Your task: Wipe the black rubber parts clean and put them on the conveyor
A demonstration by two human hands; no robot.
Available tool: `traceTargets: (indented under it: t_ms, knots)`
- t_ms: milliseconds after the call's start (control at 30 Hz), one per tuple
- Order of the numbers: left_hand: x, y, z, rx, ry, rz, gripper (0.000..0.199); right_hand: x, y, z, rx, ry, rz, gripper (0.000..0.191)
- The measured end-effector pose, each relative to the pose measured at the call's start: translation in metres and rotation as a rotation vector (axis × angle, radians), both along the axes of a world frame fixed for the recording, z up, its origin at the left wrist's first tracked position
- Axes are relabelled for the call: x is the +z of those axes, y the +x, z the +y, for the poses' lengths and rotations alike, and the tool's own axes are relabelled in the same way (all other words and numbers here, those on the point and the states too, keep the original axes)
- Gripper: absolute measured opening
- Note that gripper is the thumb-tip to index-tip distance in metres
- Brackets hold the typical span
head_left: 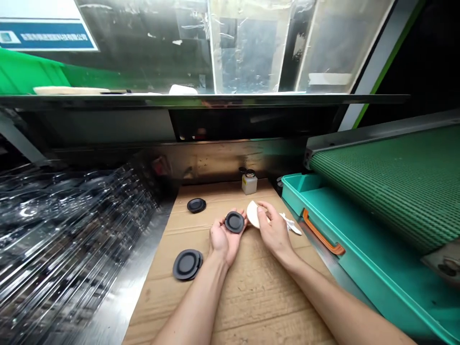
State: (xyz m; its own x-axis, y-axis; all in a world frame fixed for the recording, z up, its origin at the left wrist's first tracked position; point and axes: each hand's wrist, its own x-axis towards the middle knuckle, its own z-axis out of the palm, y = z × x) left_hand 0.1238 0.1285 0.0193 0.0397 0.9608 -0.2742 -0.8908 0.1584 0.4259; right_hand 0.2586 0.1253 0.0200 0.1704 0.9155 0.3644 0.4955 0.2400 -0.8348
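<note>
On the cardboard sheet (251, 306), L hand (223, 238) lay palm up near the middle, fingers curled narrow round the edge of a black round disc (235, 222), which sat face up in the palm. R hand (275, 230) was just right of it, palm down, thumb and fingers closed in a narrow pinch on a white curved pad (253, 214). The pad was right beside the disc; can't tell if they touched.

Left of the cardboard sheet: a big heap of clear plastic sheets (72, 230) on a steel surface, glinting. On the sheet itself, left of L hand: a stack of black discs (187, 264) nearer the person, plus a single black disc (196, 205) further up. Small white bottle w/ dark cap (249, 183) stood at the far edge, approx above the hands. White cloth (290, 224) lay just right of R hand, near the sheet's right edge. Past that edge: teal tray (359, 268) w/ orange handle (322, 238), then a green mesh conveyor belt (381, 182) further right.
</note>
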Motion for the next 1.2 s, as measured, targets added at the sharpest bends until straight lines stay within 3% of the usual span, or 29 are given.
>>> traceTargets:
  t_ms: [167,333,500,600,733,867,1000,1133,1200]
  knots:
    - [-0.002,0.007,-0.007,-0.122,0.057,0.023,0.037,0.0,-0.017,-0.015,0.252,-0.063,-0.156,0.042]
    - [-0.005,0.009,-0.009,-0.128,0.121,0.061,0.034,0.004,-0.019,-0.011,-0.005,-0.136,-0.444,0.045]
    - [-0.005,0.009,-0.005,-0.124,0.015,0.077,0.034,0.004,-0.02,-0.014,0.089,-0.141,-0.534,0.047]
    - [-0.004,0.009,-0.004,-0.121,0.019,0.094,0.037,0.006,-0.018,-0.013,-0.017,-0.163,-0.52,0.045]
    - [-0.003,0.009,-0.005,-0.152,0.014,0.103,0.036,0.006,-0.014,-0.013,0.12,-0.113,-0.527,0.046]
    - [-0.003,0.008,-0.007,-0.11,0.02,0.125,0.034,0.003,-0.008,-0.012,0.049,-0.096,-0.496,0.045]
    - [-0.002,0.008,-0.008,-0.146,0.031,0.106,0.036,0.001,-0.002,-0.008,0.188,-0.027,-0.464,0.043]
    - [-0.001,0.009,-0.008,-0.087,0.026,0.145,0.033,0.007,0.01,0.003,0.03,-0.039,-0.358,0.04]
    - [-0.001,0.008,-0.007,-0.087,0.023,0.143,0.033,0.009,0.014,0.006,0.033,0.008,-0.256,0.039]
